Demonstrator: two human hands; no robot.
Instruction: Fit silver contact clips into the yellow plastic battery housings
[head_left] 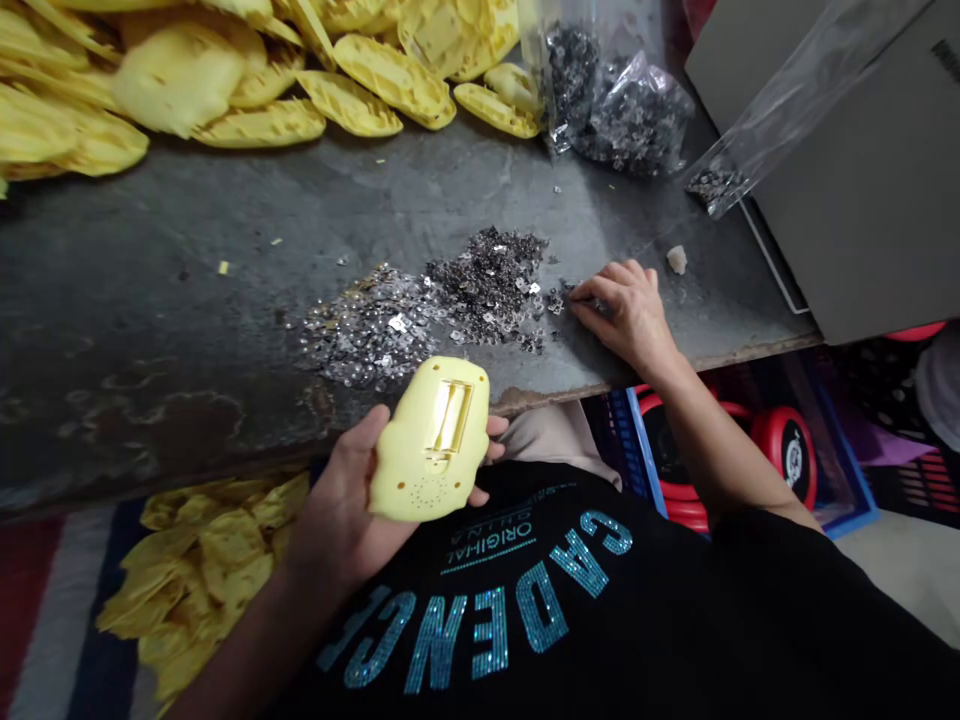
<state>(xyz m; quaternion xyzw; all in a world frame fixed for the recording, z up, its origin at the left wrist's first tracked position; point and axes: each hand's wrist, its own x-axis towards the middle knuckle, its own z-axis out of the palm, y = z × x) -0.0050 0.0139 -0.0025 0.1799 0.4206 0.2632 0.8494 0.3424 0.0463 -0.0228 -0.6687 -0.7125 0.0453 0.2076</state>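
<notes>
My left hand (352, 500) is wrapped round a yellow plastic shell (397, 465), held at the table's front edge. Its outer face points up, with an open battery compartment, screw holes and a patch of small speaker holes. Over the tabletop, my right hand (626, 310) has thumb and fingers pinched together beside a few loose metal pieces; what is between the fingertips is too small to make out. To its left lie a dark pile of small metal clips (491, 285) and a shinier pile of small metal pieces (367, 330).
Yellow shell halves (390, 80) heap along the table's back. Clear bags of metal parts (634, 115) stand at back right, near a grey box (847, 170). A white lump (676, 260) lies at right. Below are a blue crate (847, 490) with red-rimmed items and more yellow shells (217, 570).
</notes>
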